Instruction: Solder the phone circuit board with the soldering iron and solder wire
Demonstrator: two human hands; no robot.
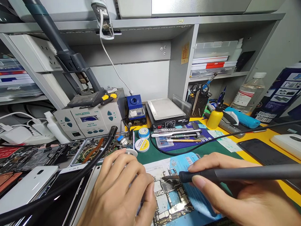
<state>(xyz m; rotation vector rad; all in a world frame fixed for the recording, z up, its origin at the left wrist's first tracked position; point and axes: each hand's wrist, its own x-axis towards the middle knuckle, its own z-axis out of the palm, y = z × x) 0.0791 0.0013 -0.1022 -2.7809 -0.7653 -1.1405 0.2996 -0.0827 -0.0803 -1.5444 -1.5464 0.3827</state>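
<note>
Iron point(241, 173) between right fingers point(207, 183), tip on board point(170, 198)

Matt grey plastic soldering iron point(241, 173), shiny metal-shielded circuit board point(169, 201), glossy blue mat point(190, 190)

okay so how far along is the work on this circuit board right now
Looks done: the circuit board lies bare on the blue mat, out of any phone. In hand: the right hand holds the soldering iron, tip at the board's top; the left hand rests at its edge. Left: opened phones still lie apart.
</note>
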